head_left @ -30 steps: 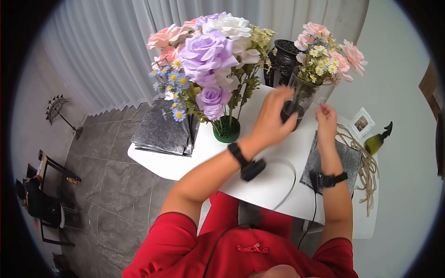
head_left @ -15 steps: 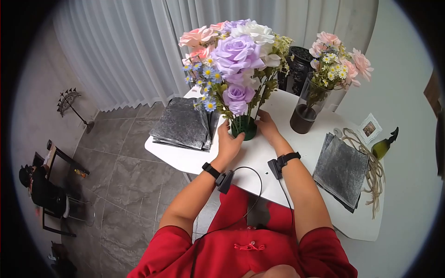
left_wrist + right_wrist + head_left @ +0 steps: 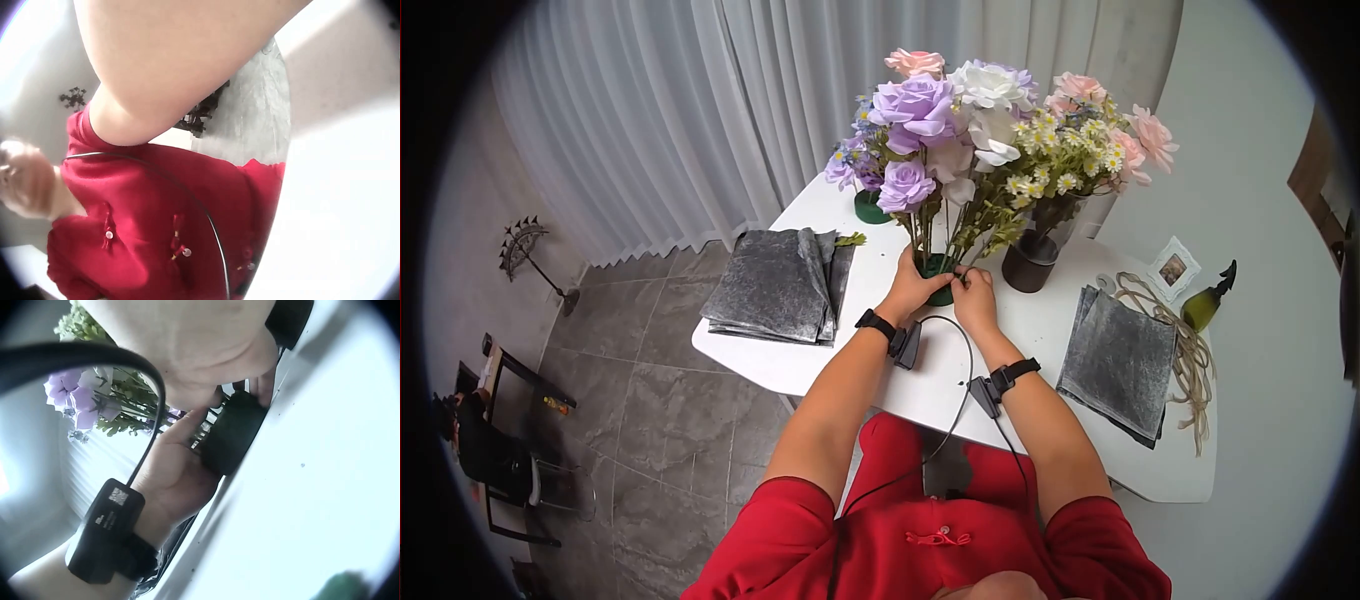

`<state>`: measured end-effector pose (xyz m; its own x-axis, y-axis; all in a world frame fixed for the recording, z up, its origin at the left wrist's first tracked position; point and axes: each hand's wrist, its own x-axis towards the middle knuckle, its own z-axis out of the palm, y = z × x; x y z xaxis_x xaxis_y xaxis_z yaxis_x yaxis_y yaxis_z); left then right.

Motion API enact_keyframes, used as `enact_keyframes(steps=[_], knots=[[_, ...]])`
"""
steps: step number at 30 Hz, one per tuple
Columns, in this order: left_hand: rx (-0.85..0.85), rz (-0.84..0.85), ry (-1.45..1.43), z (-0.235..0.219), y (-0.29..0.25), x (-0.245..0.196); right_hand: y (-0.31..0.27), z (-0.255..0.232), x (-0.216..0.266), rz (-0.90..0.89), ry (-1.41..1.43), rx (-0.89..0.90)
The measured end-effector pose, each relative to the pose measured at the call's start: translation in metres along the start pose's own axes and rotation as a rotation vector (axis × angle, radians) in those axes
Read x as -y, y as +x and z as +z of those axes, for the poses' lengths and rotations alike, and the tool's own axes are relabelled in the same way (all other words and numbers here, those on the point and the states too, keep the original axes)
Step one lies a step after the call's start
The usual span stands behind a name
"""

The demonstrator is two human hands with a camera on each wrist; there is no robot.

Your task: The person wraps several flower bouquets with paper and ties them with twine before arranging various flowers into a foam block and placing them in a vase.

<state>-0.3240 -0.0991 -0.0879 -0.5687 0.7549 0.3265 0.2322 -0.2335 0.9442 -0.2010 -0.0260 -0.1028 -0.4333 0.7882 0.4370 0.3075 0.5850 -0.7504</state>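
A tall arrangement of purple, white and pink artificial roses (image 3: 915,105) rises from a low green flower holder (image 3: 940,293) near the table's front edge. My left hand (image 3: 907,291) grips the holder's left side, thumb across its top. From the right, my right hand (image 3: 975,300) holds it with curled fingers near the rim. The right wrist view shows the dark green holder (image 3: 234,434) between both hands, its base at the white tabletop. The left wrist view shows only my forearm and red clothing. Behind stands a second green holder (image 3: 872,208) with purple blooms above it.
A dark-bottomed glass vase (image 3: 1030,268) with pink roses and daisies stands right of the arrangement. Grey slate-like sheets (image 3: 765,288) lie stacked at the left, and more sheets (image 3: 1120,355) at the right. Beside those are rope (image 3: 1190,370), a photo frame (image 3: 1173,270) and a green spray bottle (image 3: 1203,308).
Both hands moved from beside the glass vase to the green holder. The arrangement has turned: pink and blue blooms left the left front, white roses and daisies face right, and the second holder shows.
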Motion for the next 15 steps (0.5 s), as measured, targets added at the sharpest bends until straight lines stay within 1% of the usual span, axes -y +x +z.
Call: enact_keyframes(steps=[1, 2, 3, 4, 5, 6, 7, 8, 9, 10, 11, 13, 14, 15], knots=[[0.002, 0.007, -0.032, 0.003, 0.001, -0.007, 0.002, -0.004, -0.001, 0.022, 0.034, 0.012], [0.057, -0.033, -0.003, 0.001, 0.003, -0.007, 0.005, -0.006, -0.005, 0.025, 0.030, 0.004], [0.065, -0.031, -0.005, 0.002, 0.006, 0.000, 0.007, -0.008, -0.008, 0.019, 0.075, 0.033], [-0.025, 0.055, 0.190, 0.002, 0.005, 0.010, 0.009, -0.009, -0.012, 0.015, 0.122, 0.066], [-0.119, 0.139, 0.385, 0.004, 0.002, 0.010, 0.011, -0.012, -0.012, 0.017, 0.121, 0.065], [-0.157, 0.087, 0.367, 0.007, -0.003, 0.010, 0.015, -0.015, -0.013, 0.015, 0.074, 0.110], [-0.156, 0.084, 0.368, 0.009, -0.007, 0.010, 0.018, -0.018, -0.014, 0.013, 0.028, 0.156], [-0.256, 0.115, 0.429, 0.013, -0.012, 0.006, 0.021, -0.017, -0.017, 0.014, 0.028, 0.158], [-0.355, 0.148, 0.490, 0.016, -0.016, 0.001, 0.024, -0.016, -0.021, -0.009, 0.090, 0.154], [-0.404, 0.134, 0.487, 0.020, -0.020, -0.003, 0.025, -0.015, -0.025, -0.032, 0.153, 0.151], [-0.405, 0.132, 0.487, 0.022, -0.023, -0.005, 0.024, -0.017, -0.022, -0.031, 0.153, 0.153], [-0.580, 0.267, 0.632, 0.028, -0.028, -0.010, 0.023, -0.022, -0.015, 0.173, 0.440, 0.264], [-0.661, 0.296, 0.604, 0.033, -0.027, -0.013, 0.023, -0.020, -0.017, 0.174, 0.443, 0.264], [-0.659, 0.295, 0.606, 0.034, -0.029, -0.016, 0.022, -0.018, -0.019, 0.165, 0.479, 0.260]])
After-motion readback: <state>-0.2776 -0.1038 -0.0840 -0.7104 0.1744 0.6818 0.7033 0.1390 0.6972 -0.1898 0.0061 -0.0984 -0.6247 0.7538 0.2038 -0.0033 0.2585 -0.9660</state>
